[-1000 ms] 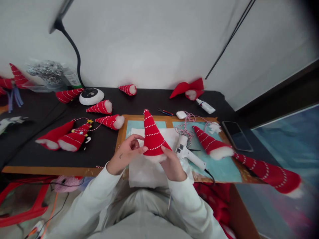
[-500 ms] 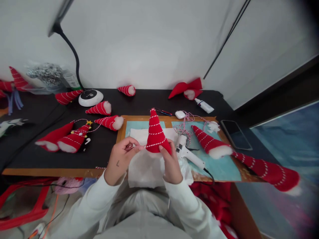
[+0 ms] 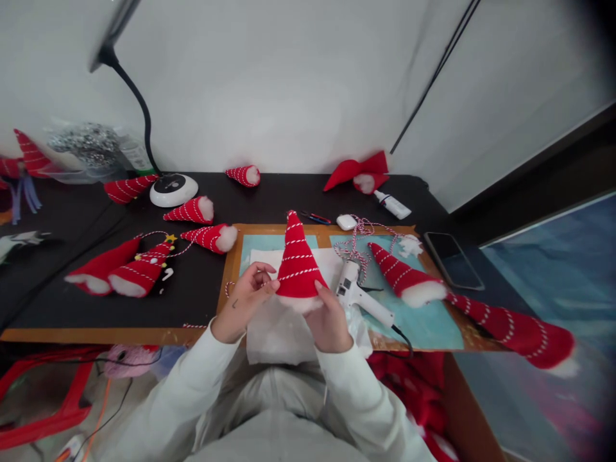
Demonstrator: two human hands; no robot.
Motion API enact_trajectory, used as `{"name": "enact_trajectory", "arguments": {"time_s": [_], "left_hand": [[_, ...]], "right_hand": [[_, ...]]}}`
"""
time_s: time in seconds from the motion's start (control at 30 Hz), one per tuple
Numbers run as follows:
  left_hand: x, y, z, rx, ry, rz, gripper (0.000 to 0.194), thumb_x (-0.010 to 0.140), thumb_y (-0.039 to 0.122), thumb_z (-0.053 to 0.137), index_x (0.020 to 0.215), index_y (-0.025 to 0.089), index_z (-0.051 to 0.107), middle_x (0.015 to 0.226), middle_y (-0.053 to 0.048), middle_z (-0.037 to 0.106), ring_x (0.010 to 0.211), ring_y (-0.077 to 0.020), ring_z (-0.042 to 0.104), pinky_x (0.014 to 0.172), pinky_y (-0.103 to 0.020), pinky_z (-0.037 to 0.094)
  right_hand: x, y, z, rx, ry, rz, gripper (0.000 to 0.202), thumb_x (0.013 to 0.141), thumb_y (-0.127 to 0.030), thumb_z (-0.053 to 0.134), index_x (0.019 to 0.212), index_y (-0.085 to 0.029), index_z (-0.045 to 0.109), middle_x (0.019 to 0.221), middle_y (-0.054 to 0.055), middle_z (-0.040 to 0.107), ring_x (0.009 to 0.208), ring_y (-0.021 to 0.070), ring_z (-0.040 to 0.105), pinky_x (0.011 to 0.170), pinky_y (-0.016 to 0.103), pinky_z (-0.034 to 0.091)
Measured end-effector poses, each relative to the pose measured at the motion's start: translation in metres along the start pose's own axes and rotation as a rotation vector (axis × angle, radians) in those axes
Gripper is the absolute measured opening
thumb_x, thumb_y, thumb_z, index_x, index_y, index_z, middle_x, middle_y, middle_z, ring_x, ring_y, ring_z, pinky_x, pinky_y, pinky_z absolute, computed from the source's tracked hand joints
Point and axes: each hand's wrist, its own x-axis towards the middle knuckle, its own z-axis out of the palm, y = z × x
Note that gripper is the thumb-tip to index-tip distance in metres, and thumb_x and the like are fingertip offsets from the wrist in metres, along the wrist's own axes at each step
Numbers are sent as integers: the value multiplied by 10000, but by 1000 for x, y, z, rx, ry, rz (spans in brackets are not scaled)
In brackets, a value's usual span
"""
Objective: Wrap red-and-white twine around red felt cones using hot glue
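A red felt cone [image 3: 299,263] with red-and-white twine wound round it stands point up between my hands, white stuffing showing at its base. My right hand [image 3: 330,319] grips its lower right side, thumb in front. My left hand [image 3: 248,300] pinches the twine at the cone's lower left edge; a loop of twine shows beside this hand. Under the hands is a white sheet [image 3: 272,337]. To their right lies a white glue gun [image 3: 368,301], below a tangle of twine [image 3: 356,240].
Several finished-looking cones lie left, such as one with a star [image 3: 144,269]; another cone [image 3: 409,276] lies right. A phone [image 3: 453,260], a glue bottle [image 3: 393,205], a white case [image 3: 346,222] and a lamp base [image 3: 174,190] are on the black table [image 3: 279,199].
The cone has turned and tilted so that its stuffed base shows. My left hand has come closer against its edge, with the twine between them now shorter.
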Motion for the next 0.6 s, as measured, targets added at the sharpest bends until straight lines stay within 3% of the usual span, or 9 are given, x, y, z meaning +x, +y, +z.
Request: {"name": "enact_trajectory", "arguments": {"time_s": [0.07,0.17,0.3,0.4,0.47,0.53,0.6], "left_hand": [[0,-1,0,-52,-80,-70,568,668,510,849,1064,171,621,682,54,503,560,-72,390,517,-207,271],[-1,-1,-1,-73,-168,-157,594,647,513,864,1067,145,660,744,16,565,556,-61,374,498,-214,234],[-2,-1,3,-68,-75,-130,493,699,487,837,1024,157,668,841,-21,652,639,-92,508,546,-211,335],[-1,-3,7,-59,1,-96,500,683,480,844,1010,171,625,860,-28,686,747,-144,613,636,-228,435],[-1,-3,8,-47,12,-88,542,662,486,853,1021,180,587,831,-20,680,748,-158,629,655,-242,457],[-1,-3,8,-26,-1,-75,569,662,503,846,1037,182,563,765,12,636,690,-137,596,636,-237,444],[-2,0,6,23,-31,-56,563,683,521,823,1047,177,564,691,50,556,624,-107,522,600,-222,401]], "right_hand": [[1,0,1,5,-43,16,413,740,-536,725,1016,-228,719,975,73,780,1117,342,674,979,518,514],[3,2,-1,-110,-42,-33,397,766,-556,688,978,-221,712,1010,86,766,1147,336,651,998,508,507],[2,3,-7,-371,179,-295,352,832,-509,673,1080,-265,621,1172,52,688,1158,262,615,1012,432,498],[-1,0,-10,-546,61,-385,438,861,-508,654,1209,-260,558,1293,76,619,1219,260,575,1046,416,469],[-2,-1,-11,-687,-25,-386,558,815,-501,710,1273,-244,519,1333,97,591,1253,282,552,1078,437,439],[-2,0,-11,-725,4,-371,644,754,-478,776,1284,-244,495,1334,99,583,1260,294,540,1091,451,421],[0,2,-11,-622,48,-339,603,766,-466,768,1266,-265,496,1308,79,599,1231,282,558,1069,441,437]]}}
